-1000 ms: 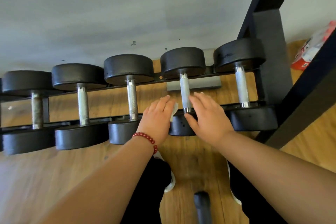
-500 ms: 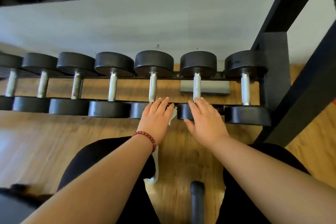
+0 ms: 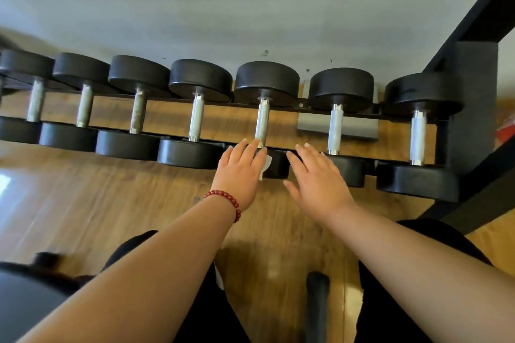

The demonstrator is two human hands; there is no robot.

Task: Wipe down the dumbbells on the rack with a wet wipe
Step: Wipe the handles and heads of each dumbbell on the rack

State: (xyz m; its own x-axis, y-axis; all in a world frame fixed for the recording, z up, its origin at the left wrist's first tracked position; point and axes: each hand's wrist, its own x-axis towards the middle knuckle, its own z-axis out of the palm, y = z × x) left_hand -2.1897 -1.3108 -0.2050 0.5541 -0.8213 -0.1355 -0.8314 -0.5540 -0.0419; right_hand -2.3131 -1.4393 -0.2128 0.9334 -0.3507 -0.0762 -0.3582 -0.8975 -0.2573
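Left hand [image 3: 239, 172] flat, pressing white wet wipe [image 3: 266, 166] onto near head of black chrome-handled dumbbell [image 3: 262, 122] at black steel rack's [image 3: 473, 108] front edge; handle runs straight away from me. Right hand [image 3: 315, 178] flat, empty, just beside.

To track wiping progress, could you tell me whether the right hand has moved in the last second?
Yes, leftward: the right hand was at the second-from-right dumbbell handle and now lies left of it.
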